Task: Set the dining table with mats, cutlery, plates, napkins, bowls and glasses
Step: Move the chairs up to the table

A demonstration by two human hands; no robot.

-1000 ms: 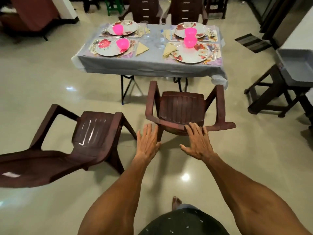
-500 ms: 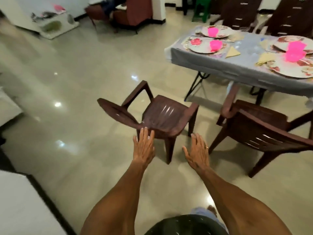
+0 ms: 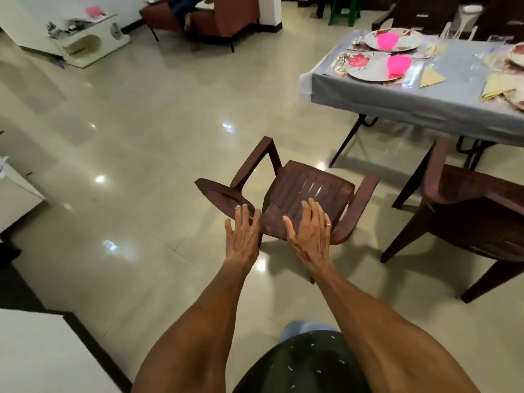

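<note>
A brown plastic armchair (image 3: 309, 191) stands on the floor in front of me, its backrest nearest me. My left hand (image 3: 243, 236) reaches out with straight fingers over the backrest's left end. My right hand (image 3: 310, 234), a ring on one finger, stretches flat over the backrest's top edge. Neither hand grips anything. At the upper right the dining table (image 3: 397, 100) has a grey cloth with floral plates (image 3: 368, 70), pink bowls (image 3: 399, 65), yellow folded napkins (image 3: 432, 76), cutlery (image 3: 341, 59) and clear glasses (image 3: 450, 31).
A second brown chair (image 3: 470, 219) stands at the right, partly under the table. More dark chairs sit behind the table. A green stool (image 3: 344, 9), a sofa (image 3: 215, 15) and a white low cabinet (image 3: 88, 43) line the far side. White counters flank me at left. The tiled floor is glossy.
My view has swung left from the right chair to the left chair. Both hands have come forward until they are over this chair's backrest.
</note>
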